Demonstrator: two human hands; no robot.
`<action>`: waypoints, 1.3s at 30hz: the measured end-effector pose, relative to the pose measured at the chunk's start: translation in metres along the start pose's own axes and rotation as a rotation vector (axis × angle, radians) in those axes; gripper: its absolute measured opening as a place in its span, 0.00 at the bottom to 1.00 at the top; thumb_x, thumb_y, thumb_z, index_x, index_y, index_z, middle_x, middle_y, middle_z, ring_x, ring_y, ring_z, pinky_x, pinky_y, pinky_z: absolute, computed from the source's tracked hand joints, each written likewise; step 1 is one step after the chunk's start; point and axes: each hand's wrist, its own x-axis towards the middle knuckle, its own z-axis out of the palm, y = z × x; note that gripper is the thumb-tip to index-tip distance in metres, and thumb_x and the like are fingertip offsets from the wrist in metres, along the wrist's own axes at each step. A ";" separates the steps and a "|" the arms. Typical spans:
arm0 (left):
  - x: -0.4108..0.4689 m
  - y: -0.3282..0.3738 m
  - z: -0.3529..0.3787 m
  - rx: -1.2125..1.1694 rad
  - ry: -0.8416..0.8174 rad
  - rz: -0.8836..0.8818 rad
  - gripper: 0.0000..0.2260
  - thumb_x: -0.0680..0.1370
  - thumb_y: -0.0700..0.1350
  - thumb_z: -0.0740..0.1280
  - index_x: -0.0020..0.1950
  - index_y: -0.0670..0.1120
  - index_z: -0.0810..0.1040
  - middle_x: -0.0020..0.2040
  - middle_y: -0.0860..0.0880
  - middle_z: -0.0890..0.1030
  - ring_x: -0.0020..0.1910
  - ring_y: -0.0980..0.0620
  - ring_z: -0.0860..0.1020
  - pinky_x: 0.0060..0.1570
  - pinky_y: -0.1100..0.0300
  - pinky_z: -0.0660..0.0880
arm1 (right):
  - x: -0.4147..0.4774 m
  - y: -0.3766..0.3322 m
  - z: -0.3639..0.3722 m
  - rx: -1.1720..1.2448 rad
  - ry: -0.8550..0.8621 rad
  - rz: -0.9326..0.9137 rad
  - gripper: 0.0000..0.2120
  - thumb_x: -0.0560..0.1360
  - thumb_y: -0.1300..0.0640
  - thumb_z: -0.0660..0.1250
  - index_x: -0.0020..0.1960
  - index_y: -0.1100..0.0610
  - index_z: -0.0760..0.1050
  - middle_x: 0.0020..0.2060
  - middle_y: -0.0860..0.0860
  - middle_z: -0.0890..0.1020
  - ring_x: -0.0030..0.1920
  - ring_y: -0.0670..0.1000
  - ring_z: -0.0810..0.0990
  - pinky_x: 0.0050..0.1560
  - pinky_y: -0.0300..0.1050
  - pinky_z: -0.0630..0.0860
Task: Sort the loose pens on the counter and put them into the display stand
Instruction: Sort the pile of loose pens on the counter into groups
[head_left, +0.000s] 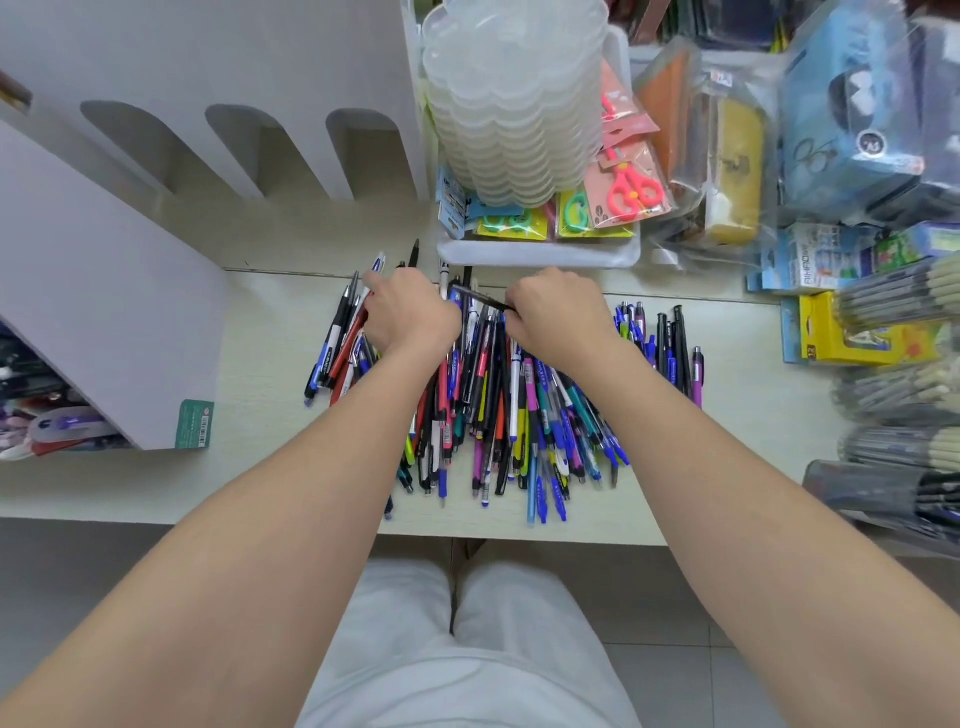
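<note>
A heap of several loose pens (498, 415), blue, black, red and purple, lies on the pale counter (249, 483) in front of me. My left hand (408, 309) is curled over the heap's left side and holds a bundle of pens whose tips stick out beyond it. My right hand (558, 312) pinches one black pen (480, 297), lifted and angled toward the left hand. A small separate group of dark and blue pens (665, 343) lies to the right. The white cardboard display stand (249, 150) with arched slots stands at the back left.
A white tray (540, 254) with stacked clear plastic lids and packed scissors sits right behind the pens. Bagged stationery, a yellow box (852, 332) and bundles of pens crowd the right side. The counter's front edge runs just above my lap.
</note>
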 end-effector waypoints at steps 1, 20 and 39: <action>0.000 0.000 -0.001 -0.017 0.006 -0.004 0.13 0.78 0.48 0.75 0.58 0.42 0.80 0.69 0.40 0.70 0.51 0.40 0.80 0.39 0.49 0.76 | -0.005 0.000 -0.001 0.015 0.060 -0.041 0.10 0.82 0.55 0.64 0.45 0.58 0.78 0.37 0.53 0.78 0.37 0.61 0.77 0.33 0.49 0.69; -0.050 -0.028 -0.036 -0.710 0.116 -0.085 0.09 0.75 0.46 0.74 0.34 0.51 0.84 0.35 0.57 0.84 0.35 0.59 0.80 0.37 0.63 0.74 | -0.115 -0.027 0.019 0.486 0.089 0.523 0.14 0.83 0.51 0.66 0.47 0.58 0.82 0.33 0.51 0.83 0.33 0.52 0.82 0.43 0.51 0.84; -0.100 -0.029 0.004 0.125 0.010 0.697 0.08 0.84 0.51 0.63 0.50 0.48 0.75 0.46 0.51 0.76 0.41 0.50 0.77 0.37 0.52 0.77 | -0.134 -0.025 0.040 0.513 0.130 0.378 0.11 0.84 0.47 0.66 0.60 0.50 0.83 0.41 0.45 0.83 0.41 0.48 0.82 0.41 0.48 0.82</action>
